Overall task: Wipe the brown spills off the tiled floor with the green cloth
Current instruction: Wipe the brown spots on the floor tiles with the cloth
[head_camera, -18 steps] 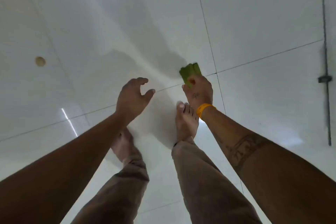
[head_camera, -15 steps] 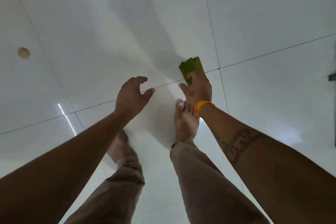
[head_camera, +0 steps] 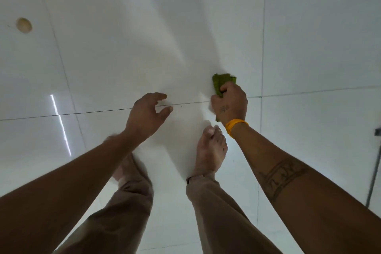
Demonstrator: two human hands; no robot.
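Note:
My right hand [head_camera: 229,102], with an orange band at the wrist, grips the bunched green cloth [head_camera: 221,82], which sticks out above the fingers. The hand hangs over a grout line of the white tiled floor [head_camera: 123,47], just ahead of my right foot. My left hand [head_camera: 147,116] is held out beside it, empty, fingers apart and curled. One round brown spill [head_camera: 24,24] lies far off at the upper left, well away from both hands. Whether the cloth touches the floor I cannot tell.
My bare right foot [head_camera: 211,148] and my partly hidden, blurred left foot [head_camera: 125,168] stand on the glossy tiles, trouser legs below them. A dark metal rod [head_camera: 374,171] runs along the right edge. A bright light reflection [head_camera: 60,125] streaks the floor at left.
The view has shifted, so the brown spill sits a little higher and closer to the left edge. My right hand with the cloth has moved slightly right. The left foot has moved.

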